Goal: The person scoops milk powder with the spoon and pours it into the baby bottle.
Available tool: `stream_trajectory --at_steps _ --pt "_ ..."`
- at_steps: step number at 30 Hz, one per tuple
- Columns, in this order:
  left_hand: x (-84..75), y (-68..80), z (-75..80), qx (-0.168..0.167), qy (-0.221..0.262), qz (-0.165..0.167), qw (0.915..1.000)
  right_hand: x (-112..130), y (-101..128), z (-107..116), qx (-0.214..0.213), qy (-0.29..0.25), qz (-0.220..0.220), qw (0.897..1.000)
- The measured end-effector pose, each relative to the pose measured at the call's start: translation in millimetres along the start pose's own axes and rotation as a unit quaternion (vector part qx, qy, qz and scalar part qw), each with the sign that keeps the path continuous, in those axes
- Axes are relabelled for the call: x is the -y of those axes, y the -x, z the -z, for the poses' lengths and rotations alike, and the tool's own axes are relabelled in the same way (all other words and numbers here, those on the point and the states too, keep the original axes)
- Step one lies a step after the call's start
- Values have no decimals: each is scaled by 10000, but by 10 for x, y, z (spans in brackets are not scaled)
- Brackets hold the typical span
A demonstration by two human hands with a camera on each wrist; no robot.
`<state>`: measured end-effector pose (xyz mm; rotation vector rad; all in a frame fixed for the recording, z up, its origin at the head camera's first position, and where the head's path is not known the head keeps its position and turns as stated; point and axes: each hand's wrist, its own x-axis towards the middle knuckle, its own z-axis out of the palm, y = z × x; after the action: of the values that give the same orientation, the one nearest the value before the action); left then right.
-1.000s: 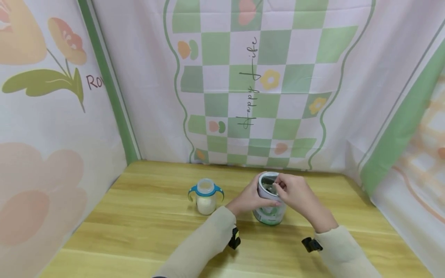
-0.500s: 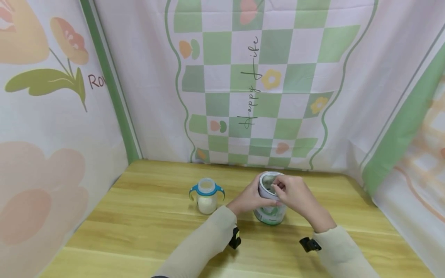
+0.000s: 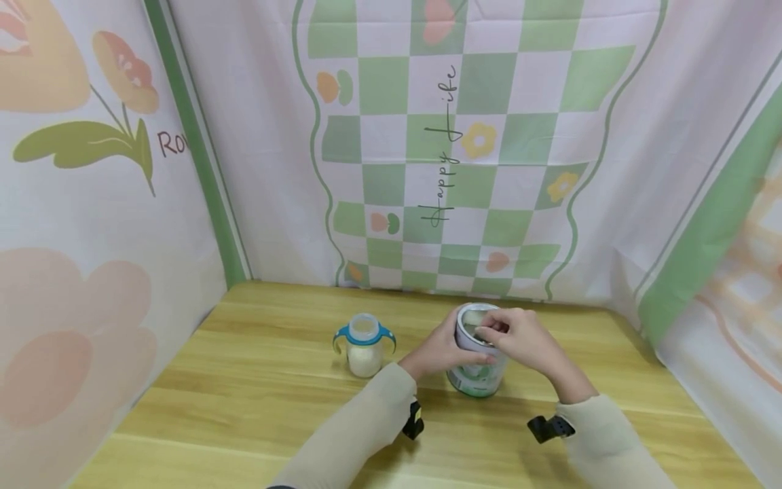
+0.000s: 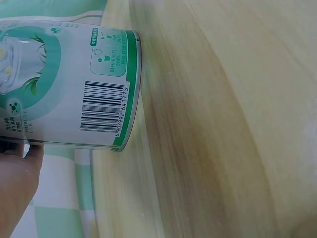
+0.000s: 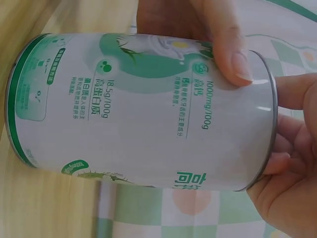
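Note:
A white and green milk powder can point(image 3: 476, 377) stands upright on the table, its mouth uncovered. My left hand point(image 3: 441, 346) grips the upper side, thumb across the front; in the right wrist view the left thumb point(image 5: 235, 62) lies on the label. My right hand point(image 3: 525, 339) is at the can's mouth with fingers curled over the rim. What those fingers hold, if anything, is hidden by the hand and the can wall. In the left wrist view the can point(image 4: 64, 114) shows its barcode. Left of it stands a baby bottle point(image 3: 364, 358) with a blue two-handled collar and pale contents.
The wooden table point(image 3: 244, 394) ends at a hanging cloth point(image 3: 381, 95) with green checks at the back. Printed cloth also hangs along the left and right sides. Black wrist straps point(image 3: 550, 429) sit at both sleeves.
My right hand's fingers have shifted slightly at the can's mouth, and the inside of the can looks lighter. My left hand keeps its grip; the can and bottle stay put.

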<state>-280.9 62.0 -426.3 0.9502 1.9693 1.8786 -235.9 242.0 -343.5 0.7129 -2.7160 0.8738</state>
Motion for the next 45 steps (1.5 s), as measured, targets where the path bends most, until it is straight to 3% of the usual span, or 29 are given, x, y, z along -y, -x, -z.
stream_trajectory --at_steps 7,14,29,39,45 --pt "-22 17 -5 -105 -73 57 9999 -59 -5 36 59 -532 -465 9975" --pt "-49 34 -18 -181 -195 92 9996 -64 19 60 -378 -700 -828 9934" --pt "-34 56 -36 -290 -265 265 9989 -148 136 126 -860 -574 -890 9907" --pt "-49 56 -29 -302 -315 155 9989 -221 202 96 -1564 -480 -354 9859" --pt "-54 55 -23 -323 -326 193 9988 -224 201 80 -1748 -487 -235 9831"
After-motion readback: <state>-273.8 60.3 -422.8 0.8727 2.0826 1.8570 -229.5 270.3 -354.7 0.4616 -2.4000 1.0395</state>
